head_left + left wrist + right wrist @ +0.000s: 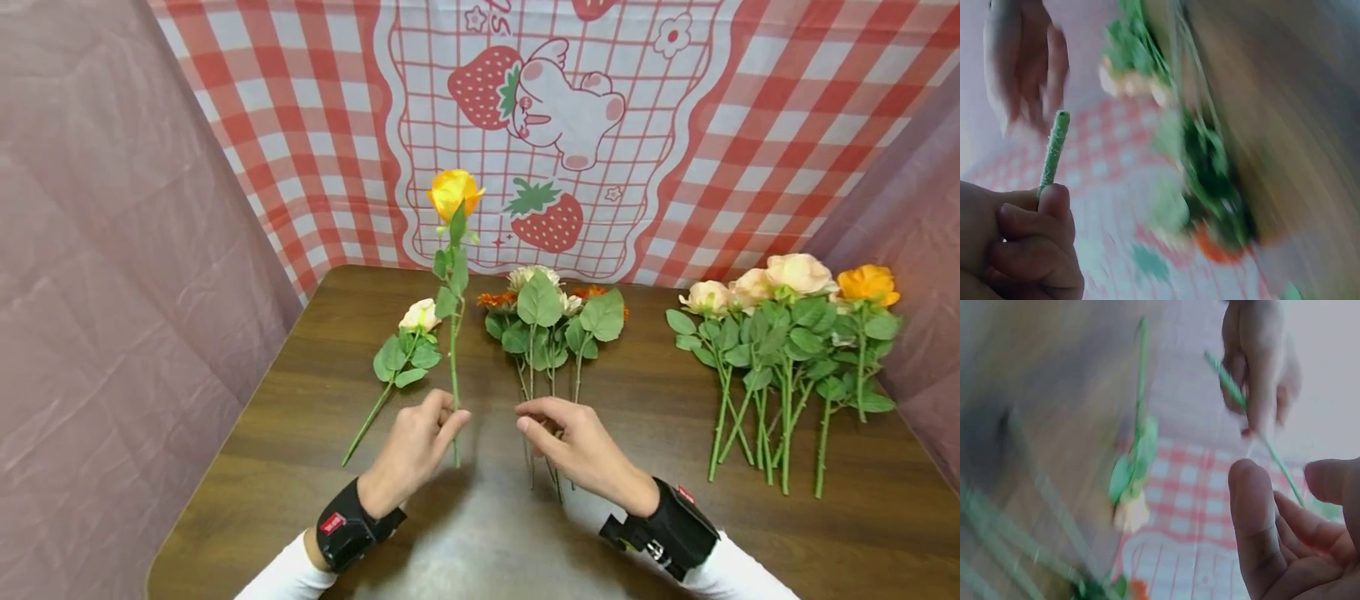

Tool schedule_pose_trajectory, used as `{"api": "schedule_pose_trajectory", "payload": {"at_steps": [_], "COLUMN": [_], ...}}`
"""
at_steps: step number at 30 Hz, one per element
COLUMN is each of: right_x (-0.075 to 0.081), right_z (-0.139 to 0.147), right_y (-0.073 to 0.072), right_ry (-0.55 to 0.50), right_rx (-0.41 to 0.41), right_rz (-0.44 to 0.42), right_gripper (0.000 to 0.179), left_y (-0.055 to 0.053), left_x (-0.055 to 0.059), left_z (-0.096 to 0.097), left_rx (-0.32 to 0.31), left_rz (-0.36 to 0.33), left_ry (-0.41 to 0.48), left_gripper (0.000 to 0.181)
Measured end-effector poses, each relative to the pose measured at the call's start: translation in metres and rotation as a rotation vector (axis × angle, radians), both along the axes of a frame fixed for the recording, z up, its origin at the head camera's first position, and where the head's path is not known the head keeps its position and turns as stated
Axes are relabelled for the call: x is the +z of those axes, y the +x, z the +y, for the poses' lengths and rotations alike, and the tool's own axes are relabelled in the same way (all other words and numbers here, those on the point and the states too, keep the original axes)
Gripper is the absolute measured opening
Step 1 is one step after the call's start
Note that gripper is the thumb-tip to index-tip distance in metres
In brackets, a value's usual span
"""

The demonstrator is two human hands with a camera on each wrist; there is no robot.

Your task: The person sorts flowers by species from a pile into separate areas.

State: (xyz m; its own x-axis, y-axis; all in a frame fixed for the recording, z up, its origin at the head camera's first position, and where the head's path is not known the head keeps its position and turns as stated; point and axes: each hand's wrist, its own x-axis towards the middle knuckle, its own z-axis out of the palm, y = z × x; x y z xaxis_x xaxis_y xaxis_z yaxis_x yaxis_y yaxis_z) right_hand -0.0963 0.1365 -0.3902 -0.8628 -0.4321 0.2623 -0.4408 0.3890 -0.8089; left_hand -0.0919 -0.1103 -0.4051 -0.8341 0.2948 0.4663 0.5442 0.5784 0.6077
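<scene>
My left hand [416,442] pinches the lower stem of a yellow rose [453,196], which stands upright above the table. In the left wrist view the cut end of its stem [1055,147] pokes out past the curled fingers. My right hand [581,442] hovers over the stems of the middle bunch, thumb and fingers apart with nothing between them; the right wrist view shows the same gap. That middle bunch [551,325] has cream and orange flowers with broad green leaves. A single cream rose [420,317] lies left of the yellow one.
On the right of the wooden table [300,400] lies a group of several peach roses [798,275] and an orange rose [867,285]. A red-and-white checked cloth [315,108] hangs behind the table. Pinkish curtains [97,250] flank both sides.
</scene>
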Motion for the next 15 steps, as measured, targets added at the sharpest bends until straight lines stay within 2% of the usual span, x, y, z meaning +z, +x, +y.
{"api": "schedule_pose_trajectory", "payload": {"at_steps": [4, 7, 10, 12, 13, 15], "right_x": [0.001, 0.0, -0.002, -0.002, -0.001, -0.001], "right_z": [-0.014, -0.016, -0.011, -0.005, 0.0, 0.012], "right_y": [0.011, 0.015, 0.019, 0.02, 0.021, 0.019], "right_ry": [-0.132, -0.203, -0.21, -0.205, -0.19, -0.156], "right_rx": [0.027, -0.014, -0.071, -0.093, -0.113, -0.167], "right_rz": [-0.013, 0.009, 0.011, -0.017, -0.026, -0.024], "right_gripper": [0.022, 0.016, 0.008, 0.005, 0.005, 0.004], "left_y": [0.011, 0.016, 0.017, 0.016, 0.014, 0.01], "left_x": [0.002, 0.001, -0.004, -0.006, -0.006, -0.007], "left_z": [0.027, 0.04, 0.045, 0.044, 0.042, 0.034], "left_rx": [-0.157, -0.251, -0.32, -0.339, -0.328, -0.258], "left_rz": [0.023, 0.042, 0.064, 0.068, 0.063, 0.059], "left_ry": [0.031, 0.023, -0.002, -0.023, -0.038, -0.086], "left_gripper": [0.015, 0.017, 0.018, 0.017, 0.017, 0.016]}}
